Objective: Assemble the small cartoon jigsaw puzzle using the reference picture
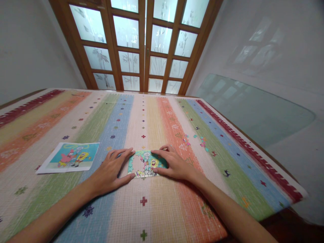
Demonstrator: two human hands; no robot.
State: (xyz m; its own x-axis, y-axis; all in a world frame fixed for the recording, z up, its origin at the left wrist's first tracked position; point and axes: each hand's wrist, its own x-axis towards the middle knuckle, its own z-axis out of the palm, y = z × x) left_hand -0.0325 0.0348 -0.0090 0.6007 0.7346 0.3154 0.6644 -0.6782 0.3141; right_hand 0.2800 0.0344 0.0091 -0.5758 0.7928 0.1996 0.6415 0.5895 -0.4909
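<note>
A partly assembled jigsaw puzzle [147,165] lies flat on the striped tablecloth, with cartoon figures on its right side and a gap in its left part where the cloth shows. At its left edge, my left hand [113,168] grips it, index fingertip on the top corner and thumb on the bottom corner. My right hand [176,164] spans the right side, index finger along the top edge and thumb over the lower part, covering some of the picture. Left of my left hand lies a printed picture sheet [76,157] with similar cartoon figures.
Loose puzzle pieces [203,141] are scattered right of the puzzle, beyond my right hand. The tablecloth [126,209] covers a large table that reaches toward wooden glass-paned doors [144,50]. A glass panel [253,104] leans by the right wall.
</note>
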